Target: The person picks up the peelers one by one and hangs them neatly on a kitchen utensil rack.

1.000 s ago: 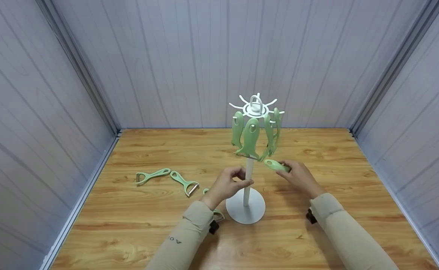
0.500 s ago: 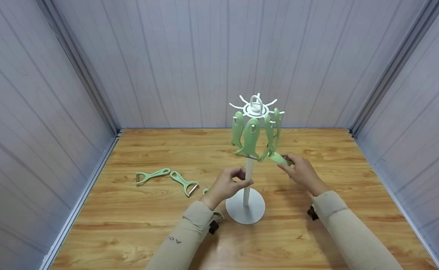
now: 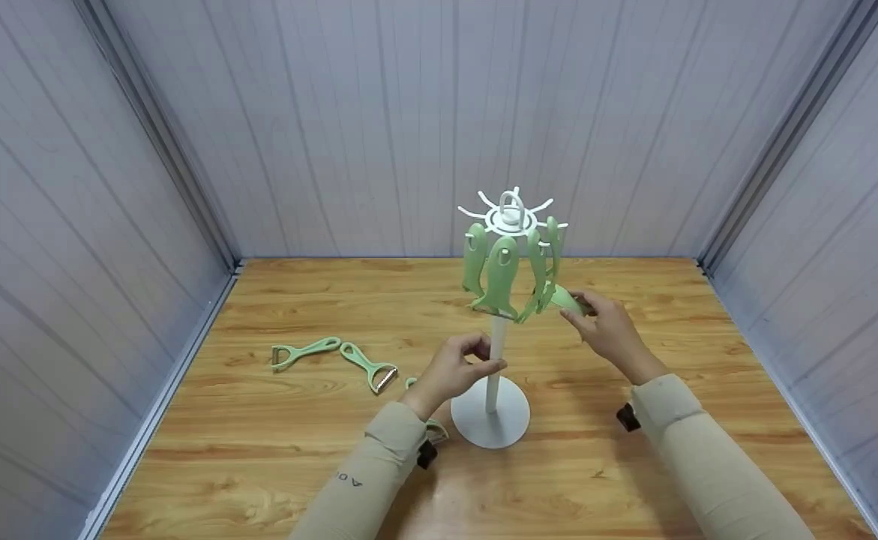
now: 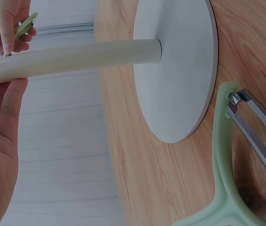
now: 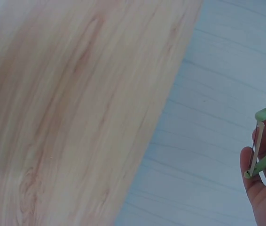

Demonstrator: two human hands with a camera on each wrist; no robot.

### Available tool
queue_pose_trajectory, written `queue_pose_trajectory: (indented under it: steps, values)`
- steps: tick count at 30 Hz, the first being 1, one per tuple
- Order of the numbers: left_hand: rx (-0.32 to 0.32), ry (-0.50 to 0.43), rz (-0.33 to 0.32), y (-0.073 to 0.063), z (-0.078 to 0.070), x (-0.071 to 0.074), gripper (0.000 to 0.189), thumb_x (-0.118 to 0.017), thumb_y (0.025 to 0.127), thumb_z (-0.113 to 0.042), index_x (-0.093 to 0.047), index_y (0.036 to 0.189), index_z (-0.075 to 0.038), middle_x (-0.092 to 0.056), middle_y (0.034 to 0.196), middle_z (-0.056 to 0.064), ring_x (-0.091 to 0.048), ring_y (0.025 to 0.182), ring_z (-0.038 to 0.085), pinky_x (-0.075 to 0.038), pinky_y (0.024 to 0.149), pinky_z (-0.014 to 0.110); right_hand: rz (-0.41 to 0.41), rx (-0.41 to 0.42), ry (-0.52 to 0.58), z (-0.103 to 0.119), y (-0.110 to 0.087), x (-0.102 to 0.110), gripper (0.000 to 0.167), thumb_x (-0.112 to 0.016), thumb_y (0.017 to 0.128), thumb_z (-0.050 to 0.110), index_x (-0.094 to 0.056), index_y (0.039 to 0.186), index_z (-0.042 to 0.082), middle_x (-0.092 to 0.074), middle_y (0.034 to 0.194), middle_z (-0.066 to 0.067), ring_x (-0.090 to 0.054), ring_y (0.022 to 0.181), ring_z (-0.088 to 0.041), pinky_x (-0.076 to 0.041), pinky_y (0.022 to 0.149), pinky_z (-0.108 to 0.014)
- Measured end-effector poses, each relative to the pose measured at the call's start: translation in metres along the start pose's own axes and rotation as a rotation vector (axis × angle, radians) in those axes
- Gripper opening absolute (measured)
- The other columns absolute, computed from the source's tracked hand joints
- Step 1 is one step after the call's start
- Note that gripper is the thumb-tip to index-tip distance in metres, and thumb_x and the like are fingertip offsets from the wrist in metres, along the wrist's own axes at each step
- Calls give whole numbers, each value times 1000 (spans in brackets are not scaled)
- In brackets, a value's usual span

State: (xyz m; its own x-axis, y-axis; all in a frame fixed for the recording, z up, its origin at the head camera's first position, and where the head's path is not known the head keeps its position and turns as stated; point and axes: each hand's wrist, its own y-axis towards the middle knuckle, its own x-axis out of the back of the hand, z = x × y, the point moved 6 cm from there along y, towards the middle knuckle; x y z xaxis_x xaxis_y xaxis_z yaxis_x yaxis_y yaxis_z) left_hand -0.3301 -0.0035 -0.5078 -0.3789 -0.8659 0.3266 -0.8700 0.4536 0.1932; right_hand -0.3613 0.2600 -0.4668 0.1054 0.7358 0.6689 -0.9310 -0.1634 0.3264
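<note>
The work looks roughly half done. On the tall white stand with its round base and radiating hooks [image 3: 476, 421], four pale-green fish-shaped peelers hang: a front peeler [image 3: 502, 276], a left-side peeler [image 3: 474, 259], and, side by side on the right, a nearer peeler [image 3: 536, 259] and a farther peeler [image 3: 555, 247]. The hooks toward the back and left appear bare.

A fifth green peeler [image 3: 564, 299] is in progress. The person's right grip [image 3: 609, 330] grasps it around the bladed end, holding it raised beside the hanging ones; its handle end passes out of sight behind them, so whether it touches them is unclear. The left grip [image 3: 457, 366] is closed around the stand's white pole [image 3: 492, 394], which stands upright.

Not yet hung, a Y-shaped green peeler [image 3: 307, 349] and a green peeler with a toothed metal blade [image 3: 367, 367] lie on the wood-grain worktop [image 3: 259, 465], left of the stand. Another green peeler with a metal blade [image 4: 222, 150] lies near the base, mostly hidden by the left forearm in the head view.
</note>
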Motion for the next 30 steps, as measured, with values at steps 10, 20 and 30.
queue_pose_trajectory:
  steps: [10,20,30]
  values:
    - [-16,-3,2,0,-2,0,14,-81,100,-18,-73,101,-6,-72,97,-1,-66,95,11,-58,93,41,-55,25,43,21,9,18,40,-69,109,20,-66,142,-3,-76,114,-22,-69,83,-21,-52,59,-21]
    - [-18,1,-2,0,-3,0,13,-81,100,-18,-74,101,-8,-73,96,-1,-67,95,10,-57,93,38,-142,116,60,45,13,35,37,-71,107,14,-68,141,-1,-78,108,-21,-63,71,-4,-50,55,-17]
    - [-21,2,3,-1,-4,0,13,-81,100,-19,-74,102,-8,-75,98,2,-68,95,11,-58,94,42,-231,241,70,69,11,49,34,-75,102,7,-71,134,-4,-79,106,-20,-68,80,-3,-50,60,-11]
